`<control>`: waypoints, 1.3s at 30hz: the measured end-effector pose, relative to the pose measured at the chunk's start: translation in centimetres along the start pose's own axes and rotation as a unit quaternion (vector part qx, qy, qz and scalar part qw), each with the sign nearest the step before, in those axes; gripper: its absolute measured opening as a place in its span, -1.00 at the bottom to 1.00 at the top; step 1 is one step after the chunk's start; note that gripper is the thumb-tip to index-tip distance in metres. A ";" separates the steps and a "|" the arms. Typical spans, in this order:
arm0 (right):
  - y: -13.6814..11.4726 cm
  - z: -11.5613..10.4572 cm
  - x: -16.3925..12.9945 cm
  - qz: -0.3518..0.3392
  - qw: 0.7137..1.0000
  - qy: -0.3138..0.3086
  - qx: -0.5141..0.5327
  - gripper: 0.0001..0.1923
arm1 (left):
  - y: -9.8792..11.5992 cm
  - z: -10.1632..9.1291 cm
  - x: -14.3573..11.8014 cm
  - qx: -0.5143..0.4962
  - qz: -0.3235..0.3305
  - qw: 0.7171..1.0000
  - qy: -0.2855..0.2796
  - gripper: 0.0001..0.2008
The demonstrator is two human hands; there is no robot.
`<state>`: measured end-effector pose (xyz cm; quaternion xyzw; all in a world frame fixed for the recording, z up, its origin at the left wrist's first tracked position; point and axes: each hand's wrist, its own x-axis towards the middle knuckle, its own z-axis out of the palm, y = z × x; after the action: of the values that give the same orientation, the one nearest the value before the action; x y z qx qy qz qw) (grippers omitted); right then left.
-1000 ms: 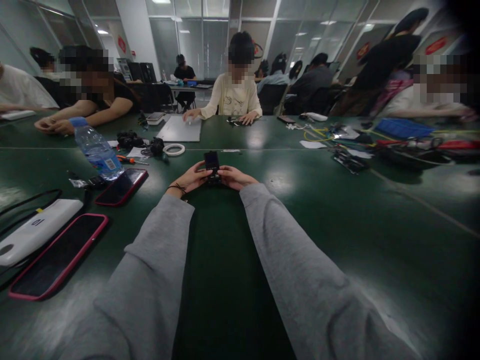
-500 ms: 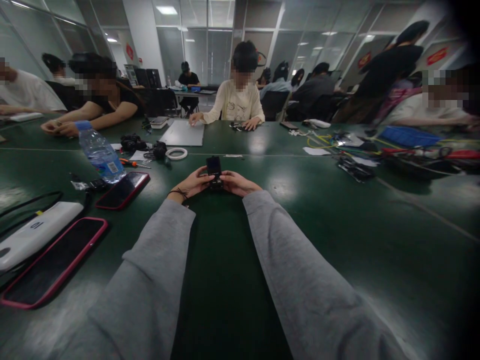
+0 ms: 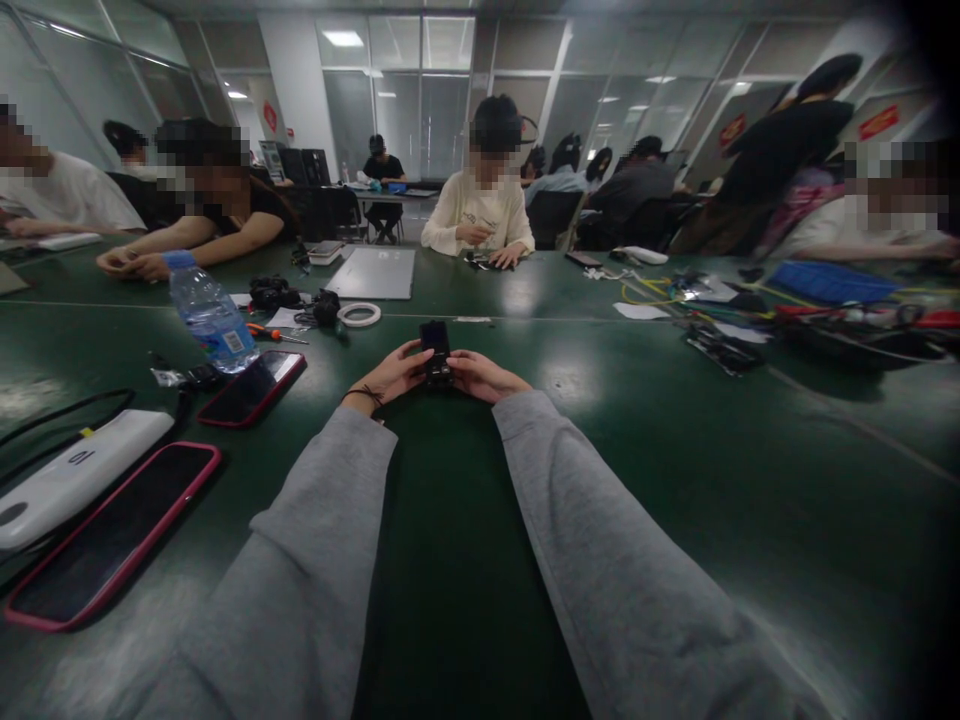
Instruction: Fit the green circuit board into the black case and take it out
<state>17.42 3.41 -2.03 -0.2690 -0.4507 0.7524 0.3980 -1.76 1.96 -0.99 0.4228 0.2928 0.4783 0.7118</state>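
Observation:
A small black device with a dark screen (image 3: pixel 434 340) is held upright over the green table (image 3: pixel 450 560), its exact kind too small to make out. From the left, my left hand (image 3: pixel 394 374) grips its side, with the thumb on the front below the screen. My right hand (image 3: pixel 484 374) closes on the opposite side, thumb also near the lower front. Both sleeves are grey, and a dark cord circles my left wrist. The fingers behind the device are hidden.
Left of my arms lie two red-cased phones (image 3: pixel 112 540), a white device with a cable (image 3: pixel 82 475), and a tilted water bottle (image 3: pixel 214 315). A tape roll (image 3: pixel 359 314) and a screwdriver (image 3: pixel 274 335) sit beyond. Cables and a blue tray (image 3: pixel 832 285) are at right. A co-worker (image 3: pixel 480 205) sits opposite.
The whole view has shifted slightly, everything appearing a little lower and to the right. My hands keep hold of the device. The co-worker opposite has drawn one hand from the silver panel to the chest.

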 end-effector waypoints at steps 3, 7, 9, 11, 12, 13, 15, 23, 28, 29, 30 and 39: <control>0.1 -0.1 0.1 0.001 1.000 0.002 0.008 -0.60 | 0.0 0.1 0.0 0.004 0.000 1.000 0.006 -0.59; 0.1 0.0 0.1 -0.002 1.000 0.001 0.006 -0.62 | 0.1 0.3 0.0 0.009 0.002 1.000 0.016 -0.57; 0.0 0.0 0.1 -0.004 1.000 0.000 0.005 -0.63 | 0.1 0.3 0.0 0.011 0.004 1.000 0.023 -0.56; 0.0 0.2 0.1 -0.007 1.000 -0.002 0.006 -0.64 | 0.1 0.3 0.1 0.016 0.007 0.999 0.029 -0.55; 0.0 0.2 0.1 -0.009 1.000 -0.003 0.005 -0.65 | 0.0 0.3 0.2 0.019 0.009 0.999 0.031 -0.55; -0.1 0.3 0.1 -0.012 1.000 -0.004 0.003 -0.67 | 0.0 0.2 0.3 0.022 0.012 0.999 0.034 -0.55; -0.1 0.6 0.1 -0.020 1.000 0.000 -0.002 -0.70 | -0.1 0.2 0.4 0.023 0.019 0.999 0.042 -0.54; 0.1 1.0 0.5 -0.039 0.998 0.045 -0.019 -0.65 | -0.4 0.2 0.8 0.026 0.048 0.997 0.054 -0.48; 0.2 0.9 0.7 -0.053 0.997 0.052 -0.033 -0.63 | -0.5 0.2 0.9 0.025 0.051 0.997 0.058 -0.48; 0.2 0.9 0.7 -0.053 0.997 0.053 -0.034 -0.63 | -0.5 0.2 0.9 0.024 0.050 0.997 0.059 -0.48; 0.2 0.8 0.8 -0.054 0.997 0.053 -0.035 -0.63 | -0.6 0.2 0.9 0.023 0.050 0.997 0.059 -0.48; 0.0 0.8 0.7 -0.043 0.998 0.041 -0.034 -0.71 | -0.5 0.0 0.9 0.012 0.041 0.997 0.060 -0.54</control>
<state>16.42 3.66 -1.74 -0.2932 -0.4702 0.7075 0.4387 -1.16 2.73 -1.43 0.4139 0.3233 0.5281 0.6673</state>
